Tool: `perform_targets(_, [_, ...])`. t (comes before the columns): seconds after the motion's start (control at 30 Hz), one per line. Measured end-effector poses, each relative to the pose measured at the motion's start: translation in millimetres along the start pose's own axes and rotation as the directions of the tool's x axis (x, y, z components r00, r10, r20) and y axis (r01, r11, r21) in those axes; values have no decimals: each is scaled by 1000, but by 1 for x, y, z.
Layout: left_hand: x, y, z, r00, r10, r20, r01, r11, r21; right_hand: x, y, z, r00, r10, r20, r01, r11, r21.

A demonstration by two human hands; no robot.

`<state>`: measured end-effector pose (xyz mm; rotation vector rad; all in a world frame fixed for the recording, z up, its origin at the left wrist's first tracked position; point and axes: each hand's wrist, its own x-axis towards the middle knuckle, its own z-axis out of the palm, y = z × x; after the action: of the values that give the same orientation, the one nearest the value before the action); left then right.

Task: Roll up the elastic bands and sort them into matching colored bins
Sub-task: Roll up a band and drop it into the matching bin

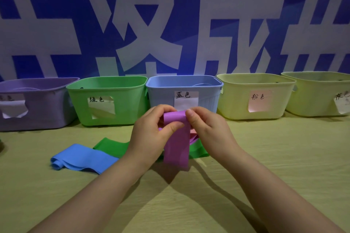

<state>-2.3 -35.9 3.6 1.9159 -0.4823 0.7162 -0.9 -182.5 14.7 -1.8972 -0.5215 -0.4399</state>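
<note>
Both forearms stretched from the near edge toward the blue bin [164, 92]. Just in front of that bin, the left hand [149, 134] and right hand [210, 130] each had a pinching grip, thumb against fingertips, on the top edge of the purple band [177, 143], whose tail hung loose below. Rolling it well probably called for turning that edge tight and square, so the coil would not skew. The purple bin [37, 111] stood two places left of the blue bin, past the green bin [128, 100]. A blue band [83, 157] and a green band [111, 146] lay on the table [284, 157] in front of the blue bin, near enough that the tail might drag them
</note>
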Motion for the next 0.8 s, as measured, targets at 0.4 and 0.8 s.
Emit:
perform_targets(0.4, [-3,2,0,999,20,39,-19,999,-33,1,2,3,1000,17,-19,-17,1000,-16])
perform_targets(0.8, [-3,1,0,994,110,27,-112,990,80,0,1,6,990,139,24,-140,964,227])
